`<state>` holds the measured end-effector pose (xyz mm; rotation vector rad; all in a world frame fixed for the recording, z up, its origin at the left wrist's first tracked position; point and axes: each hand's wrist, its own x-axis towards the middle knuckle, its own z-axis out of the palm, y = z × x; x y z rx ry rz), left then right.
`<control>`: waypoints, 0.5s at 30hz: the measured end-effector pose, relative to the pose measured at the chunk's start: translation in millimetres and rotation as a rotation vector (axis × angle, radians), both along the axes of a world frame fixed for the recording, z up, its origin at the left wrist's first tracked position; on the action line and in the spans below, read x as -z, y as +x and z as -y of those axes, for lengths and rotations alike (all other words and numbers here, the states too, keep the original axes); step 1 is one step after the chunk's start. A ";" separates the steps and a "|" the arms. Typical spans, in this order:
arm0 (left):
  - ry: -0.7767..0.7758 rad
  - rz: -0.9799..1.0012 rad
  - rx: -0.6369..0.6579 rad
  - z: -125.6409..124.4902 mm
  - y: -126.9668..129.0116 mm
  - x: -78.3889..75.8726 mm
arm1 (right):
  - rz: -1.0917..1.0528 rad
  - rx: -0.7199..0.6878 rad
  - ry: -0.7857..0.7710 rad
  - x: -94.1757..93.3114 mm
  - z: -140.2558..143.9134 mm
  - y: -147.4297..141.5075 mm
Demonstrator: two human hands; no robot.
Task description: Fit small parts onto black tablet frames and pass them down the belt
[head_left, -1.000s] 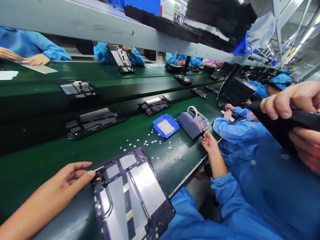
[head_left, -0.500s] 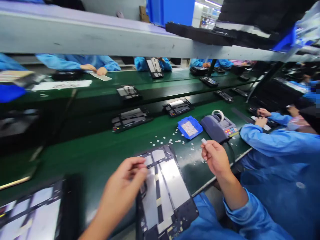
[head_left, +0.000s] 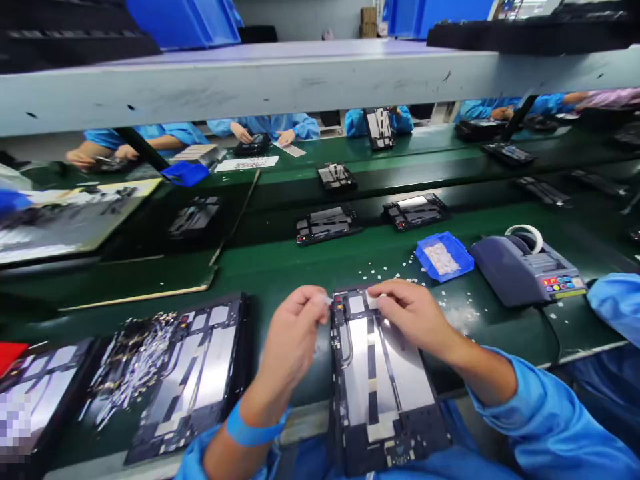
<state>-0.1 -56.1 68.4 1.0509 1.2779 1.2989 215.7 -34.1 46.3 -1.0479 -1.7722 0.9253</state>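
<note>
Swung left since half a second ago, so the tape dispenser (head_left: 525, 267) now sits at centre right and both hands have closed in over the top end of the open tablet frame (head_left: 383, 380), lower centre of the frame. Left hand (head_left: 293, 337) pinched, thumb against forefinger, on a small pale sliver at its fingertips; too blurred to name. Right hand (head_left: 415, 313) curled, fingertips pressed down on a small white pad (head_left: 374, 300) at the frame's upper edge. Whether gripping or only pressing, cannot tell.

Best done, by the look of it, with the frame kept flat on the green belt (head_left: 280, 267), the pad squared to its recess before full pressure, and the left pinch kept clear of the adhesive face.

Loose white bits scattered on the belt beside the small blue bin (head_left: 463, 260). Second frame (head_left: 193, 373) at lower left, touched by neither hand, its surface smeared by motion. Far left edge pixelated and unreadable. Lower end of the held frame partly lost against blue sleeves. Co-workers' hands beyond the grey shelf rail (head_left: 300, 80), upper frame, well apart.
</note>
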 end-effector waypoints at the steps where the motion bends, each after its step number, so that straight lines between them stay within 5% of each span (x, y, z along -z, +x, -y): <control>1: 0.026 -0.106 0.018 0.0 -11.5 0.0 | 0.105 -0.027 0.090 0.6 -6.4 3.4; 7: 0.257 -0.891 0.370 -2.0 -37.0 8.6 | 0.694 -0.267 0.557 12.6 -46.6 -3.5; 15: 0.441 -1.394 0.498 -6.7 -25.4 18.1 | 0.885 -0.354 0.691 21.3 -56.0 -7.8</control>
